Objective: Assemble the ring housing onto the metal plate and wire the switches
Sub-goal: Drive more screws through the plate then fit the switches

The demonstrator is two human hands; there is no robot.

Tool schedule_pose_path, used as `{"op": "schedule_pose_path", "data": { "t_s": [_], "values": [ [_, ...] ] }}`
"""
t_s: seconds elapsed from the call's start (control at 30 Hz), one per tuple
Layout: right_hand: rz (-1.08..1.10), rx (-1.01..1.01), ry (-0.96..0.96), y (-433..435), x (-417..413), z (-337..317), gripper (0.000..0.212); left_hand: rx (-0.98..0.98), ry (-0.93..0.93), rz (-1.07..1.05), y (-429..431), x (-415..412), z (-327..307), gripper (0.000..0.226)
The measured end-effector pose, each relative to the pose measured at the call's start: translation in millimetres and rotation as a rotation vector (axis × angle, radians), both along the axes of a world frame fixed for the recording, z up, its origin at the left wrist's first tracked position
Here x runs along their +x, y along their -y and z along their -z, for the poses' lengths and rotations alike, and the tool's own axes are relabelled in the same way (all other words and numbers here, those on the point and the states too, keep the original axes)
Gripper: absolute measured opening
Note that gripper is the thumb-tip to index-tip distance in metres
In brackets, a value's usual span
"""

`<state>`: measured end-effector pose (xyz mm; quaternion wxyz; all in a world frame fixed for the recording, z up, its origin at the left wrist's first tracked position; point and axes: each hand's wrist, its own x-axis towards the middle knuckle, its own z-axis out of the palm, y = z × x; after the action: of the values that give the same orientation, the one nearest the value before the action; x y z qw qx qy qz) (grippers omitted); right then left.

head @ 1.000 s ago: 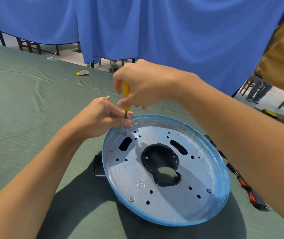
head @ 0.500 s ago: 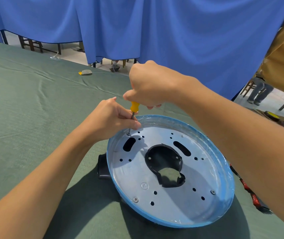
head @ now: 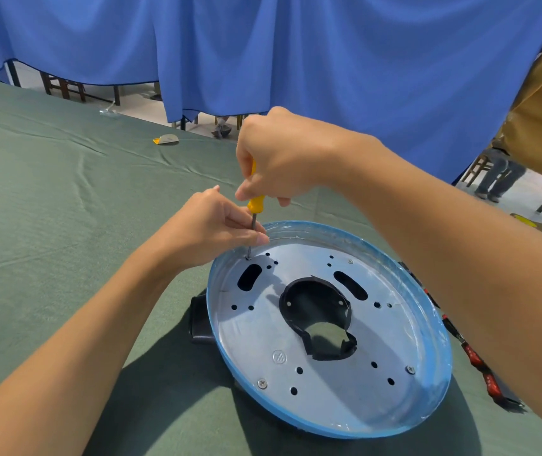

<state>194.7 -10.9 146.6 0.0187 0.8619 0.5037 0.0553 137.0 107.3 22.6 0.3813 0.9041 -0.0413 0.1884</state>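
Screwdriver [head: 254, 213] upright, tip on plate [head: 328, 373]

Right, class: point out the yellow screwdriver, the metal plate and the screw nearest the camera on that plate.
yellow screwdriver [head: 256, 203]: head view, on the lower end of its yellow handle.
metal plate [head: 358, 383]: head view, on bare metal below the central opening.
nearest screw [head: 262, 384]: head view, on the screw head.

My right hand [head: 282, 156] now sits turned on the yellow screwdriver [head: 255, 202]: the handle's lower end shows below my fist again, and a sliver beside my thumb, more than half a second back. The view has drifted slightly; plate [head: 328, 324] sits a little right.
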Motion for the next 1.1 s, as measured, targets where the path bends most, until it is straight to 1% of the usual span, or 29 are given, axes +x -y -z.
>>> {"op": "schedule_pose_path", "data": {
  "t_s": [0.03, 0.07, 0.2, 0.23, 0.33, 0.37, 0.43, 0.53, 0.6, 0.63, 0.7, 0.77, 0.8, 0.9, 0.97, 1.03, 1.1],
  "values": [
    [0.002, 0.007, 0.002, -0.5, 1.2, 1.5, 0.033, 0.008, 0.031, -0.041, 0.4, 0.6, -0.4, 0.001],
    [0.003, 0.018, -0.005, -0.2, 2.8, 3.4, 0.035, 0.006, 0.045, -0.05, 0.3, 1.2, -0.5, 0.005],
    [-0.043, 0.07, -0.03, 5.9, 6.6, 8.4, 0.031, -0.012, -0.019, 0.079, -2.6, 0.8, 0.1, 0.016],
    [-0.068, 0.073, -0.029, 7.7, 7.1, 8.4, 0.029, -0.016, -0.033, 0.103, -3.6, 0.9, 0.0, 0.017],
    [-0.122, 0.058, -0.049, 12.0, 5.3, 5.6, 0.013, -0.002, -0.078, 0.133, -3.7, 0.2, -0.9, 0.017],
    [-0.123, 0.053, -0.036, 11.9, 4.9, 5.3, 0.012, -0.008, -0.08, 0.126, -3.0, -0.7, -1.8, 0.016],
    [-0.104, 0.055, 0.008, 10.9, 4.3, 5.1, 0.017, -0.022, -0.032, 0.061, -1.3, -1.8, -2.8, 0.01],
    [-0.068, 0.04, 0.025, 6.9, 3.0, 4.6, 0.027, -0.03, 0.055, -0.053, 1.1, -2.6, -4.2, 0.016],
    [-0.047, 0.015, 0.022, 4.9, 2.5, 4.3, 0.037, -0.031, 0.057, -0.032, 0.2, -2.6, -4.7, 0.019],
    [-0.048, 0.008, 0.019, 4.2, 2.4, 4.2, 0.037, -0.017, 0.043, 0.001, -1.2, -3.0, -4.9, 0.019],
    [-0.076, -0.013, 0.032, 4.2, 1.1, 3.4, 0.028, 0.005, -0.001, 0.069, -5.6, -2.7, -4.3, 0.015],
    [-0.101, -0.002, 0.038, 5.0, 0.4, 2.8, 0.01, 0.002, -0.05, 0.112, -8.4, -2.4, -3.5, 0.015],
    [-0.094, 0.014, 0.035, 5.4, 0.5, 2.9, 0.008, 0.0, -0.061, 0.122, -7.9, -2.3, -3.3, 0.015],
    [-0.046, 0.038, 0.075, 3.6, 1.6, 4.9, 0.031, 0.005, -0.016, 0.054, -1.0, -1.0, -1.4, 0.006],
    [-0.017, 0.047, 0.103, 1.7, 1.3, 7.2, 0.041, 0.006, 0.039, -0.02, 1.9, 0.6, 1.1, 0.004],
    [0.019, 0.068, 0.112, 1.0, -0.2, 10.1, 0.044, -0.001, 0.036, -0.012, 0.7, 1.8, 2.2, 0.01],
    [0.03, 0.079, 0.102, 1.6, -2.8, 12.2, 0.045, -0.025, -0.012, 0.058, -1.3, 1.8, 1.9, 0.014]
  ]
}}
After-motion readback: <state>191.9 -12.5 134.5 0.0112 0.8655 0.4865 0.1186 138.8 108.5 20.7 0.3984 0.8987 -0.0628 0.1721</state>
